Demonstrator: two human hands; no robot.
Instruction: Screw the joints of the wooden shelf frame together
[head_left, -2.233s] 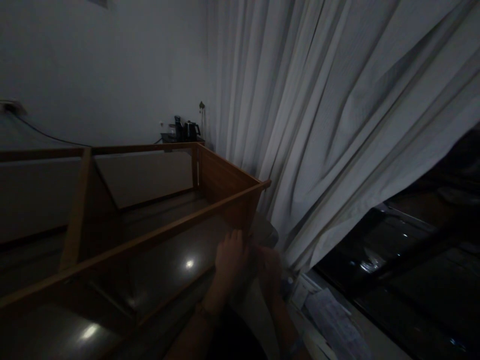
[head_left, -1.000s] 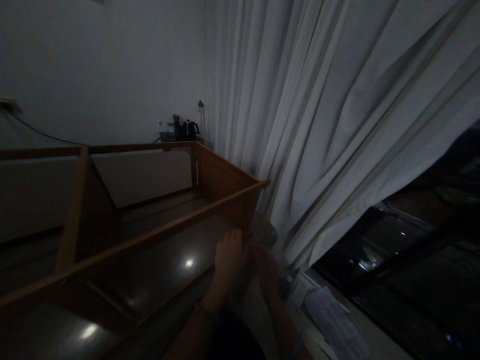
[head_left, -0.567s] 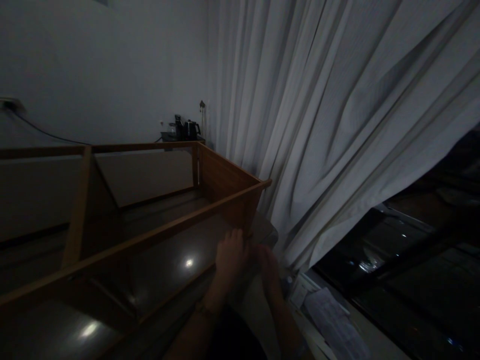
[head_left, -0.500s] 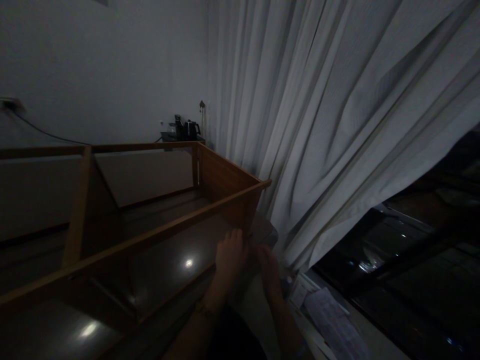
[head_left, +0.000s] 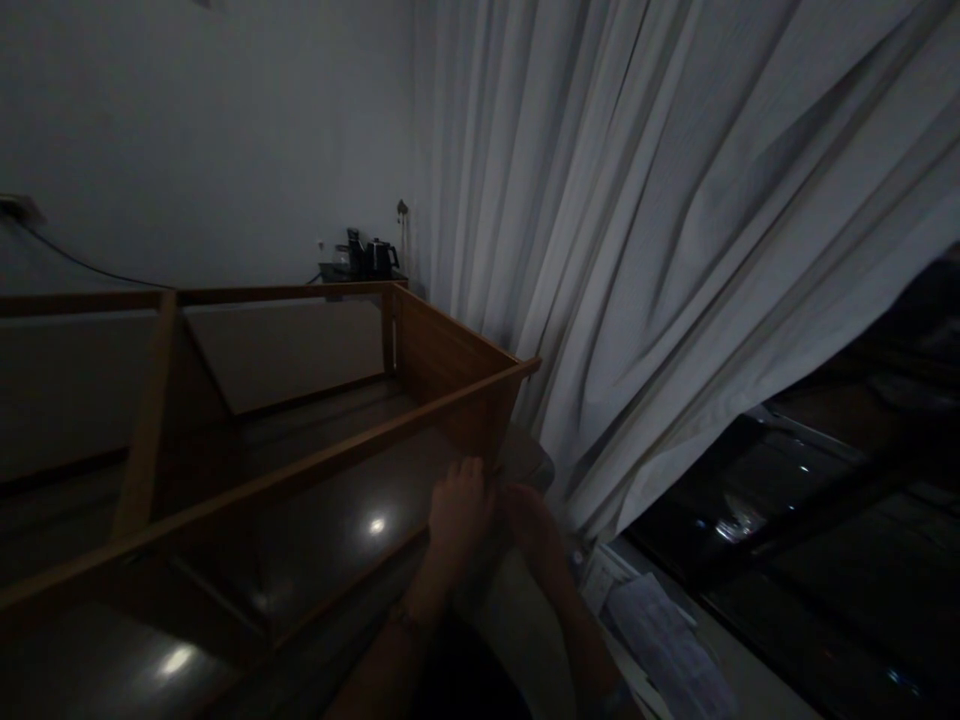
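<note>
A large wooden cabinet frame (head_left: pixel 330 463) with glossy side panels and crosspieces fills the left and middle of the dim view. My left hand (head_left: pixel 461 503) is at its lower right corner, fingers bent over and closed against the wood there, fingertips hidden. Just right of it, my right hand (head_left: pixel 529 522) is closed close to the same corner, its fingers bent inward. Whatever it may hold is too dark and too covered to see.
A long pale curtain (head_left: pixel 600 250) hangs on the right, close behind the corner. A black kettle (head_left: pixel 381 259) stands on a small dark table by the wall. Papers (head_left: pixel 667 640) lie low at the right, beside dark window glass (head_left: pixel 787 520).
My right hand has turned slightly, with its fingers drawn in more and its forearm shifted a little right. My left hand stays at the corner.
</note>
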